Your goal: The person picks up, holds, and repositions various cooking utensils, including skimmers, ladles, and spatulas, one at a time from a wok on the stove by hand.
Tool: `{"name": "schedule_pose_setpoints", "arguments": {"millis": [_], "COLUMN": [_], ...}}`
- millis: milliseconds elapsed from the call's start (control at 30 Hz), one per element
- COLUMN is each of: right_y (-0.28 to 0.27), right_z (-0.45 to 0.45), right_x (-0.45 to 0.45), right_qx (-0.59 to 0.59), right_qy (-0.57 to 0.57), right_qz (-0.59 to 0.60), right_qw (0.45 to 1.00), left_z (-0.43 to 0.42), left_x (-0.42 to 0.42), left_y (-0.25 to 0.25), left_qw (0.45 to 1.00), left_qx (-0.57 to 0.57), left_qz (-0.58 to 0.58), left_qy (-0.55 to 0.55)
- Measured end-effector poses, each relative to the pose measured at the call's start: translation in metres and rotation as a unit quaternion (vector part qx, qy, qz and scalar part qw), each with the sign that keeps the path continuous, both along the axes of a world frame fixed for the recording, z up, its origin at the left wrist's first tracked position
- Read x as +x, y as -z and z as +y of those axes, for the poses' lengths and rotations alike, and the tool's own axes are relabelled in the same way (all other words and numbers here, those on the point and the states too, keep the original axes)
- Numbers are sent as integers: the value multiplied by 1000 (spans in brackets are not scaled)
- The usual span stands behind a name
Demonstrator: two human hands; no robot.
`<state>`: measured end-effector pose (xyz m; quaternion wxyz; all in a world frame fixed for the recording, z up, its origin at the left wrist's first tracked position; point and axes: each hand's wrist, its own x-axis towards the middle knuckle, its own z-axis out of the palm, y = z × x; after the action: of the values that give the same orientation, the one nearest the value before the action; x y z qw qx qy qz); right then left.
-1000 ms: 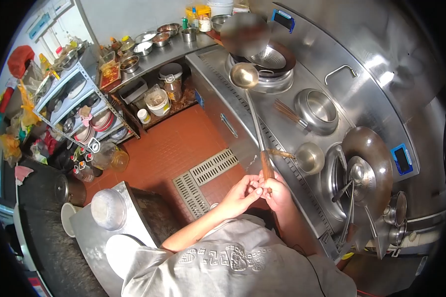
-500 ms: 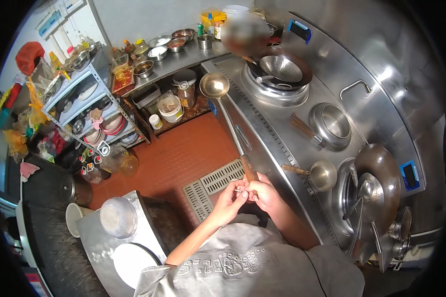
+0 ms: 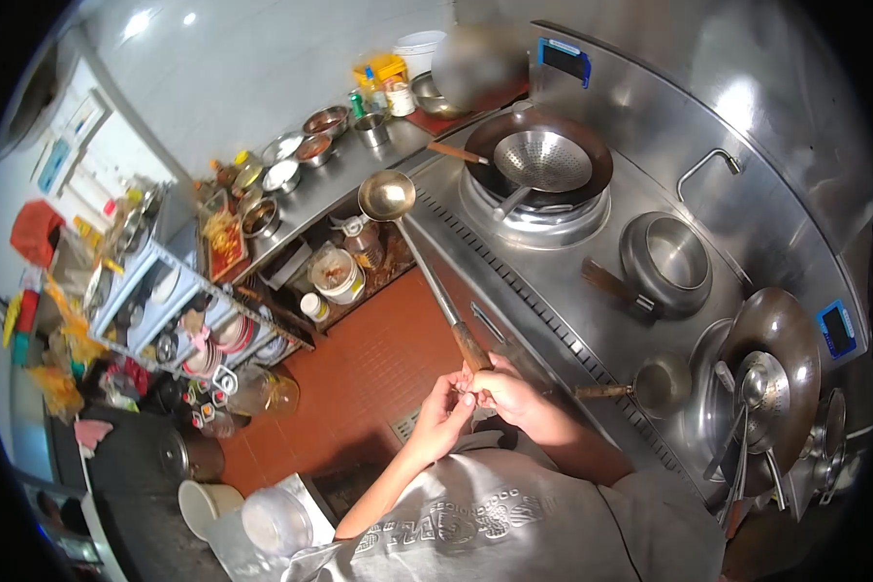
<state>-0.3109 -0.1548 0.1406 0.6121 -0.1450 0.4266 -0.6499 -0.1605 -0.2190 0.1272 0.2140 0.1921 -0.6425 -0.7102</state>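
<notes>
A long ladle with a round metal bowl and a wooden grip points up and away from me. My right hand is closed around the lower end of its wooden grip. Right beside it, my left hand has thumb and fingers pinched together at the butt of the grip. What lies between those fingers is too small to make out. Both hands are in front of my grey top, over the red tiled floor.
On the steel range at right sit a wok with a perforated strainer, a burner ring with a bamboo brush, another ladle and a tilted wok. Seasoning bowls line the back counter. A shelf rack stands left.
The whole view has shifted and turned, so the range and shelves appear in different places. My right hand keeps hold of the ladle, and my left fingers stay pinched beside it.
</notes>
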Motion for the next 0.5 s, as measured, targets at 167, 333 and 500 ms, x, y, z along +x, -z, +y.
{"name": "schedule_pose_setpoints", "arguments": {"millis": [167, 333, 500], "right_y": [-3, 13, 9], "right_z": [-42, -70, -91], "right_x": [-49, -84, -111], "right_qx": [-4, -26, -36], "right_qy": [40, 86, 123], "right_qz": [-19, -25, -22], "right_qw": [999, 996, 991], "left_z": [-56, -96, -125], "left_x": [-53, -98, -135], "left_y": [3, 2, -5], "left_qw": [999, 995, 992], "left_qx": [-20, -60, -40], "left_qz": [-19, -16, 8], "left_qy": [32, 81, 121]}}
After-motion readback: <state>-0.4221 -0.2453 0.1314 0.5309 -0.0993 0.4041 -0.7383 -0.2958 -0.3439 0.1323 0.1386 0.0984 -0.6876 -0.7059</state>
